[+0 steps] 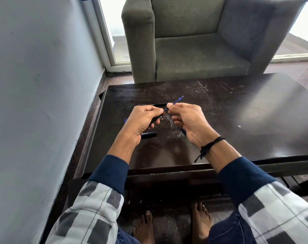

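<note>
At 6 o'clock, nearest the camera, two bare feet (201,221) are set on the floor beneath the near edge of the scratched dark brown wooden table (237,124). A knotted black cord wristband (211,143) is worn on the right wrist.

A short black plastic pen cap (149,134) lies flat on the tabletop just beside the heel of the left hand (142,120), its long axis running roughly from 9 to 3 o'clock.

The slim black plastic pen barrel (156,118) is held above the table near its middle. It is gripped in the curled fingers of the left hand, and its upper end is pinched between thumb and forefinger. The thin blue plastic pen refill (176,101) is pinched between the thumb and forefinger of the right hand (188,120), whose other fingers are loosely curled.

Barrel and refill are aligned on one axis, running from 8 to 2 o'clock. The refill's tip points towards 2 o'clock, away from the person, and its rear end meets the barrel between the two hands.

A small blue piece (126,120) lies at 9 o'clock from the left hand, and another blue part (184,132) is half hidden under the right palm. Print on any of these cannot be made out.

Just beyond the knuckles a long thin black stick (149,104) lies from 9 to 3 o'clock. At 12 o'clock, past the table, a grey fabric armchair (193,50) is placed.
</note>
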A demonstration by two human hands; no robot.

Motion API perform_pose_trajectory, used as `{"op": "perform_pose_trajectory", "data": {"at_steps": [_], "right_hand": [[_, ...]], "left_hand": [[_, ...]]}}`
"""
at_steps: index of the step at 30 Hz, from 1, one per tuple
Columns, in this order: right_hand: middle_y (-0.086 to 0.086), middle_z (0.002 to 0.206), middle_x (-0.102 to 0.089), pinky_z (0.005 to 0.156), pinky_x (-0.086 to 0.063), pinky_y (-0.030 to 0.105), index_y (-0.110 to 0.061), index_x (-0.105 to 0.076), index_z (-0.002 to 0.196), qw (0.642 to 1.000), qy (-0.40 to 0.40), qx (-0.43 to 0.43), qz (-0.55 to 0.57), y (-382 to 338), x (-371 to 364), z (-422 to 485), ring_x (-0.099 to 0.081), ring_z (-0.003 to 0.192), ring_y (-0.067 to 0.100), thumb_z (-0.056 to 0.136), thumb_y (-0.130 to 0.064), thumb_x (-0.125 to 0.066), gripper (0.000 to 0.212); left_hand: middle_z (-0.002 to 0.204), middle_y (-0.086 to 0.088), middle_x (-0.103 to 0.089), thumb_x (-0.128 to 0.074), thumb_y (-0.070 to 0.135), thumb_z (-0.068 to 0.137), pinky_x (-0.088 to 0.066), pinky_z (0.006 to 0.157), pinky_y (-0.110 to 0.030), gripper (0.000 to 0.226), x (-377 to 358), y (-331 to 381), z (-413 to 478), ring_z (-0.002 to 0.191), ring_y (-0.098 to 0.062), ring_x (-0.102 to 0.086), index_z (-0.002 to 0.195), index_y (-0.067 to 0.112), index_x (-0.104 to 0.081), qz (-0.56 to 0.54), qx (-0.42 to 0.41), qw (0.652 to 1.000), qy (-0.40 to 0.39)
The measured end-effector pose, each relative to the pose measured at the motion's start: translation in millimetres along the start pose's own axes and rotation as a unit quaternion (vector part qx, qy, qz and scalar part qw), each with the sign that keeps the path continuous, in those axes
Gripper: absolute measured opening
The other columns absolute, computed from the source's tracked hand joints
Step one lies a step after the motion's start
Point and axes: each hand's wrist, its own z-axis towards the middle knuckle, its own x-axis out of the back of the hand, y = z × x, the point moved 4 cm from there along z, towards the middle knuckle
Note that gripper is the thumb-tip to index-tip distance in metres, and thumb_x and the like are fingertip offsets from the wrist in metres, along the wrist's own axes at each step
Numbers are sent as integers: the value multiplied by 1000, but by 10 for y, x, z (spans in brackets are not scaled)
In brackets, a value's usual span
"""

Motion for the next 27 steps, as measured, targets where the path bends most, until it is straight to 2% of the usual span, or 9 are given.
{"op": "perform_pose_trajectory", "data": {"at_steps": [3, 6, 8, 16, 19, 21, 24, 25, 27], "right_hand": [[-1, 73, -69, 54, -46, 19, -13, -71, 84, 1000, 0, 0, -8, -23, 17, -2, -54, 54, 4, 86, -22, -79, 13], [-1, 71, -67, 52, -45, 18, -12, -67, 90, 999, 30, 3, 16, -87, 88, 29, -53, 52, 3, 89, -22, -76, 13], [0, 72, -67, 52, -46, 18, -13, -66, 87, 999, 45, 5, 25, -119, 140, 49, -54, 52, 4, 89, -22, -76, 13], [2, 75, -73, 56, -47, 19, -8, -71, 89, 1000, -6, 1, 7, -58, 7, -11, -59, 59, 7, 89, -17, -75, 11], [7, 82, -73, 54, -49, 19, -4, -68, 100, 1000, 8, 15, 25, -142, 86, 27, -64, 60, 9, 94, -17, -69, 15], [9, 84, -75, 52, -49, 19, -5, -63, 98, 998, 29, 44, 16, -269, 234, 79, -67, 60, 11, 97, -17, -65, 12], [8, 77, -76, 50, -50, 21, -7, -65, 89, 986, 72, 94, -117, -444, 545, 180, -68, 55, 10, 96, -20, -67, 14], [6, 73, -76, 54, -51, 25, -10, -68, 83, 969, 89, 105, -205, -475, 650, 208, -69, 57, 11, 93, -24, -70, 17], [0, 64, -74, 65, -53, 29, -13, -73, 73, 910, 132, 93, -382, -484, 859, 248, -73, 66, 14, 86, -31, -74, 23]], "left_hand": [[62, 0, -64, -68, 23, 94, -41, 50, -17, 13, 2, 1, 3, 49, -5, -49, 90, 15, -77, 0, -3, 1000, -2], [62, 0, -64, -68, 24, 94, -41, 51, -17, 14, -4, 3, 4, 49, -5, -49, 89, 15, -78, -2, -4, 1000, -7], [64, -1, -64, -68, 24, 94, -41, 51, -17, 15, -6, 3, 0, 49, -5, -49, 91, 14, -78, -1, -3, 1000, -11], [65, -2, -63, -67, 22, 95, -42, 52, -19, 13, -23, -4, 11, 50, -6, -49, 92, 14, -76, -2, -2, 1000, -2], [63, -1, -64, -67, 22, 95, -40, 50, -17, 14, -5, -12, 23, 50, -6, -48, 90, 15, -78, -1, -6, 1000, -2], [63, 0, -64, -66, 23, 95, -39, 49, -16, 17, 26, -17, 36, 51, -6, -49, 91, 12, -78, -4, -10, 1000, 1], [65, -1, -64, -66, 24, 94, -39, 50, -17, 18, 91, -22, 55, 51, -6, -49, 93, 10, -78, -10, -14, 1000, 9], [65, -1, -64, -67, 25, 94, -39, 50, -17, 18, 112, -22, 61, 52, -7, -49, 93, 11, -78, -13, -15, 1000, 11], [66, -2, -64, -67, 25, 94, -39, 51, -18, 18, 156, -20, 77, 52, -7, -49, 93, 11, -78, -22, -18, 999, 15]]}}
